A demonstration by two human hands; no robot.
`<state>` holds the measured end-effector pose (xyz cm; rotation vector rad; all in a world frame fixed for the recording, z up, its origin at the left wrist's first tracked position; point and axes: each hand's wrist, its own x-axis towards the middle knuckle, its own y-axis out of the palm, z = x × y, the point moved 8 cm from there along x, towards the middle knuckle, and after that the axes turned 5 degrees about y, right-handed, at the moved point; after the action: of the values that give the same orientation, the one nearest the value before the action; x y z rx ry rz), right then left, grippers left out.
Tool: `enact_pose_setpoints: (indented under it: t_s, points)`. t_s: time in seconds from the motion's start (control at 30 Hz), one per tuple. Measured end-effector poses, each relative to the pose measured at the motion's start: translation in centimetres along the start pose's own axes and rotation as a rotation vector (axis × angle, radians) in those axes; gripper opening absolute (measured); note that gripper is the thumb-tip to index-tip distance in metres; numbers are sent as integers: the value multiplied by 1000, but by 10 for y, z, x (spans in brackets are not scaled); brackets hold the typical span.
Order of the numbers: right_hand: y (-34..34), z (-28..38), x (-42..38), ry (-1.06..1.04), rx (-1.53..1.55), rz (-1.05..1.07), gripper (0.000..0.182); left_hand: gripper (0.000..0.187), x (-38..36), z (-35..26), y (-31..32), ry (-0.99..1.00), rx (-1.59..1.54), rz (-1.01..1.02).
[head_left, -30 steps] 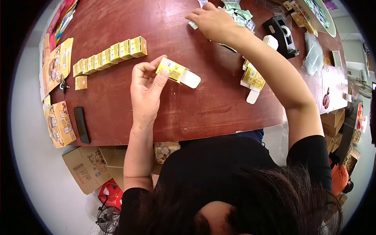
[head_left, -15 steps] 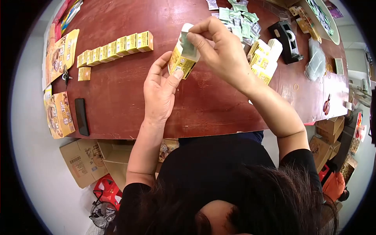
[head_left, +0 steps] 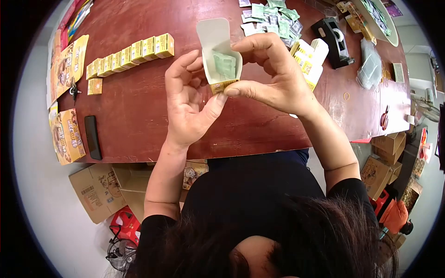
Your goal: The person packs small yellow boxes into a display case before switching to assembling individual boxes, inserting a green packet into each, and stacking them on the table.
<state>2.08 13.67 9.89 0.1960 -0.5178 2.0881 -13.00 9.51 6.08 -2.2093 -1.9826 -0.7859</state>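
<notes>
A small yellow box (head_left: 224, 87) with a white inside stands tilted towards me, its flap raised at the top. Inside it lies a green sachet (head_left: 225, 66). My right hand (head_left: 276, 76) grips the box from the right, thumb on the lower front edge and index finger at the upper right corner. On the left, my left hand (head_left: 190, 99) is curled about the box with its thumb at the bottom; some of its fingers are partly hidden behind it. Beyond my right hand lie several open yellow-and-white boxes (head_left: 309, 60) and a heap of green and purple sachets (head_left: 273, 21).
A row of closed yellow boxes (head_left: 132, 54) and a single box (head_left: 94, 86) stand at the left, near a black phone (head_left: 92, 137) and printed bags (head_left: 68, 136). At the right are a tape dispenser (head_left: 333, 42), clear plastic bags (head_left: 370, 68), scissors (head_left: 384, 118) and a sachet tub (head_left: 394, 37).
My right hand has let go of the green sachet, now in the box, and has taken hold of the box's right side. The box has turned its opening towards me.
</notes>
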Motion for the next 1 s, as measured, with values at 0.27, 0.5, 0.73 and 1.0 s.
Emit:
enact_pose_setpoints:
  t_s: [0.27, 0.5, 0.73, 1.0]
  points:
    - [0, 2, 3, 82, 8, 104, 52, 45, 8, -23, 5, 114, 458, 280]
    - [-6, 13, 3, 50, -38, 58, 38, 37, 4, -18, 10, -133, 18, 60]
    - [4, 11, -1, -79, -162, 47, 26, 50, 4, -16, 5, -40, 299, 273]
    - [7, 19, 11, -15, -65, 115, 32, 59, 6, -18, 2, -172, 119, 109]
